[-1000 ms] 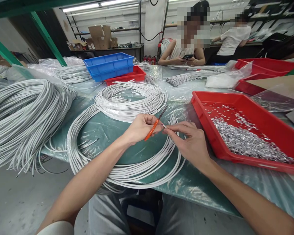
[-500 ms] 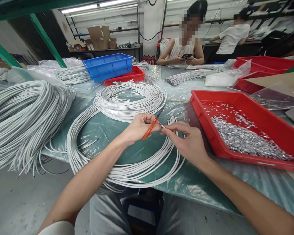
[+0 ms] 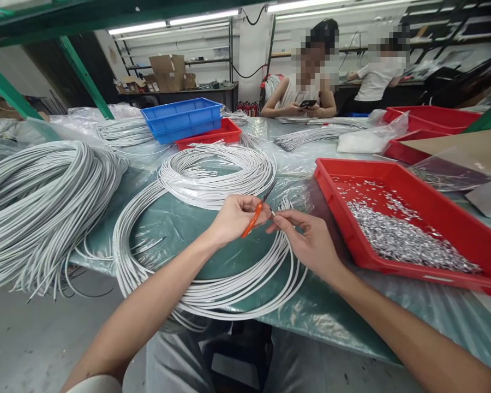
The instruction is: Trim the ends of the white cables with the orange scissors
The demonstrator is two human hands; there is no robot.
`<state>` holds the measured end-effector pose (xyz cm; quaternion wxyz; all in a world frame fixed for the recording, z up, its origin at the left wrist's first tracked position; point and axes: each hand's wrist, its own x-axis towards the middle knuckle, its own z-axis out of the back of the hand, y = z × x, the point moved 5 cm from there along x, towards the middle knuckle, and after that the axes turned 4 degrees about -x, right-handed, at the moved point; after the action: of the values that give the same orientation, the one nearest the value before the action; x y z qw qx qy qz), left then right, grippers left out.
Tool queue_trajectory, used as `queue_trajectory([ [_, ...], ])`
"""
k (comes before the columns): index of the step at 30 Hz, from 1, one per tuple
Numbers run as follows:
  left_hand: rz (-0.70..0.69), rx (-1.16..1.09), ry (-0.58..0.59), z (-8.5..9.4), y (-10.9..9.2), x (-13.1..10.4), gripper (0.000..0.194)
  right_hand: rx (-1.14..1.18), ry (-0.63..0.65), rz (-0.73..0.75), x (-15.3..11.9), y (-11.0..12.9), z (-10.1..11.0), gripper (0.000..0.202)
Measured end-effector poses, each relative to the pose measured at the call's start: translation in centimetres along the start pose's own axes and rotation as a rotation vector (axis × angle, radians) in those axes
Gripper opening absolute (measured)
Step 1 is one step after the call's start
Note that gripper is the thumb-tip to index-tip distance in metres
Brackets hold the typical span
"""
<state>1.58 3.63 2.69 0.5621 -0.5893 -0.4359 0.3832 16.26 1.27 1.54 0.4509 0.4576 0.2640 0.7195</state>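
My left hand [image 3: 238, 218] is closed on orange-handled scissors [image 3: 252, 221], whose dark blades point up and away. Close beside it, my right hand [image 3: 306, 234] pinches the end of a white cable [image 3: 273, 213]; the tip lies between the two hands. Under my hands a loose coil of white cables [image 3: 126, 240] rests on the table, its cut ends bunched just behind my right fingers. Beyond it lies a second, tighter coil [image 3: 180, 180]. Exactly how the left fingers touch the cable tip is too small to make out.
To the right, a red tray [image 3: 376, 265] holds many small silvery pieces. A large cable bundle [image 3: 45, 202] hangs over the table's left edge. A blue bin [image 3: 180, 117] sits on a red one [image 3: 229, 131] behind. Across the table a person [image 3: 306, 93] holds a phone.
The view has tilted up slightly, so things sit a little lower. My hands stay close together on the cable end; the orange handles have turned slightly.
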Motion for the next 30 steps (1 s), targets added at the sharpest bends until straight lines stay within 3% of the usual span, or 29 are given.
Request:
queue_trajectory([
  [8, 0.023, -0.038, -0.013, 0.05, 0.09, -0.05, 0.032, 0.049, -0.001, -0.020, 0.13, 0.10, -0.11, 0.023],
  [19, 0.066, -0.063, 0.027, -0.02, 0.53, -0.02, 0.030, 0.239, 0.078, -0.082, 0.63, -0.25, -0.76, 0.026],
  [30, 0.059, -0.073, 0.011, 0.17, 0.77, -0.02, 0.024, 0.134, 0.065, -0.047, 0.41, -0.05, -0.75, 0.030],
])
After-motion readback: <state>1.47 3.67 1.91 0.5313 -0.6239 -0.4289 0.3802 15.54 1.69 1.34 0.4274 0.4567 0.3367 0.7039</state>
